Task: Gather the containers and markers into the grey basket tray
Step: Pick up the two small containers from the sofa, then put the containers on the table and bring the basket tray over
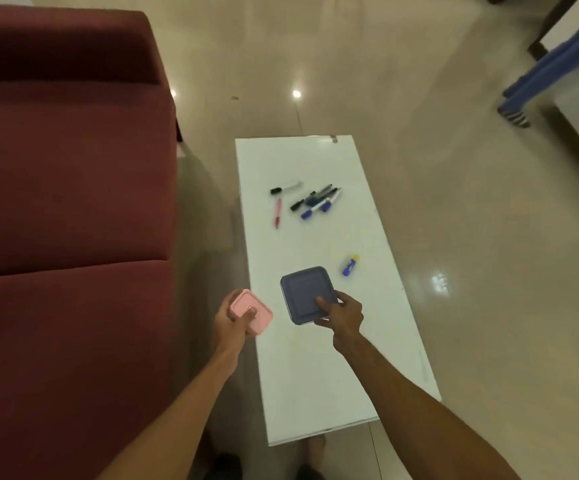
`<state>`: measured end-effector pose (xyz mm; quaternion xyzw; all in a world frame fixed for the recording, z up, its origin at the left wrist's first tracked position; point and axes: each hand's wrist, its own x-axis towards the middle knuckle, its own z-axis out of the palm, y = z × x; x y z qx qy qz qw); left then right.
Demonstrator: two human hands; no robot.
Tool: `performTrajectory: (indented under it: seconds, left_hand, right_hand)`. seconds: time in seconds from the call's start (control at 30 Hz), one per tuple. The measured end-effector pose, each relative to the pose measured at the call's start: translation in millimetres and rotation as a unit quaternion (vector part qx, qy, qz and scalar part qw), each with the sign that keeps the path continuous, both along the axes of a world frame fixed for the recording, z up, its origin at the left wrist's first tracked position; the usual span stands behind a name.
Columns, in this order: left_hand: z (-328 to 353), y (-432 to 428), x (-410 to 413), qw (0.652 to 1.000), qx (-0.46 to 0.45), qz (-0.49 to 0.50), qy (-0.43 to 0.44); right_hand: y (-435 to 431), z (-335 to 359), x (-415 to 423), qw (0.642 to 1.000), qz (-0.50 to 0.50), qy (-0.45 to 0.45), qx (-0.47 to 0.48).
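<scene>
— Containers first: where are they?
— Pink container point(250, 311) sits clamped in the left hand point(234, 320), at the white table's point(315, 375) left edge. Blue-grey container point(307, 294) is gripped at its near corner by the right hand point(341, 315), over the table.
— Markers?
— Cluster of markers point(315, 201) lies farther up the table, pink pen point(277, 213) just beside it, small blue bottle point(349, 265) nearer the blue-grey container.
— Around?
— Maroon sofa point(66, 220) on the left.

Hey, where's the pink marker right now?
In the head view, the pink marker lies on the white table toward its far left side, just left of the cluster of black and blue markers.
</scene>
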<state>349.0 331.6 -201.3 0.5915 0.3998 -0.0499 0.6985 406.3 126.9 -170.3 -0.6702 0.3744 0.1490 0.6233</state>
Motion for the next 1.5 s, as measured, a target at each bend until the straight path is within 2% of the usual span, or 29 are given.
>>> performTrajectory:
  seconds: [0.13, 0.3, 0.53, 0.67, 0.87, 1.0, 1.13, 1.33, 1.5]
  left_hand:
    - [-35.5, -57.8, 33.8, 0.999, 0.019, -0.033, 0.016]
    - [-102.1, -90.8, 78.2, 0.997, 0.042, -0.058, 0.021]
    - [-191.5, -76.1, 133.4, 0.996, 0.066, -0.052, 0.026]
    - [-220.1, -62.2, 166.2, 0.993, 0.105, -0.031, 0.038]
    - [-238.9, -49.9, 186.4, 0.971, 0.236, -0.032, 0.035]
    - [-234.6, -42.5, 182.0, 0.961, 0.262, -0.079, 0.048]
    - [-197.2, -45.8, 158.2, 0.948, 0.292, -0.115, 0.045]
    - [-87.5, -93.7, 106.3, 0.930, 0.284, -0.232, 0.009]
    - [9.5, -162.9, 75.6, 0.918, 0.263, -0.293, -0.036]
  right_hand:
    - [-63.8, -47.1, 13.9, 1.000, -0.021, 0.016, 0.002]
    - [-99.6, -113.8, 45.9, 0.999, -0.038, 0.023, 0.015]
    - [-83.3, -196.8, 100.7, 0.997, -0.076, 0.015, 0.032]
    - [-59.0, -232.2, 128.8, 0.998, -0.058, -0.006, -0.009]
    - [-36.6, -261.6, 145.5, 0.994, 0.028, -0.034, -0.096]
    - [-45.3, -249.9, 133.7, 0.989, 0.076, -0.030, -0.127]
    - [-61.4, -206.3, 104.0, 0.984, 0.086, -0.031, -0.154]
    - [-89.2, -100.0, 43.8, 0.987, 0.072, -0.040, -0.137]
    - [-138.7, -11.1, -3.7, 0.984, 0.061, -0.095, -0.135]
